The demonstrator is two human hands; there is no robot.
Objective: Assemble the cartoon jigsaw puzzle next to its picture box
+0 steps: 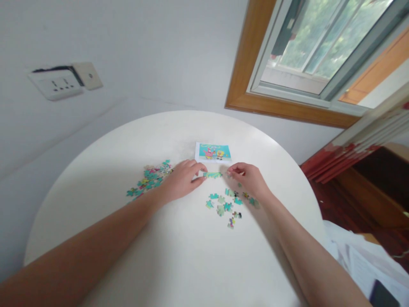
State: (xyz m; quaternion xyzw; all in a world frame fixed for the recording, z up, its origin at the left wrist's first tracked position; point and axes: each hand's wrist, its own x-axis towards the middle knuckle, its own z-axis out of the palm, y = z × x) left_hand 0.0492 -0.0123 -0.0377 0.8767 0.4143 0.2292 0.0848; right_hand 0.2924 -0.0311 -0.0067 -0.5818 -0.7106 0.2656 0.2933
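Note:
A short strip of joined jigsaw pieces (pixel 214 175), green and yellow, lies on the white round table (pixel 191 256). The thumb and index finger of my left hand (pixel 183 179) hold the strip by its left end. Just off the right end, my right hand (pixel 247 177) is closed in a pinch on a small pale jigsaw piece (pixel 229 174), mostly hidden by the fingertips. Behind the strip lies a picture card (pixel 214 152) with cartoon figures on turquoise. Several loose jigsaw pieces (pixel 220 209) are scattered in front of my right hand.
A larger heap of jigsaw pieces (pixel 150 177) lies left of my left hand, partly behind the forearm. The wall with a socket (pixel 59 84) and a wood-framed window (pixel 287 111) stands behind the table. Papers (pixel 361 264) and a dark phone-like object (pixel 383 294) are at the lower right.

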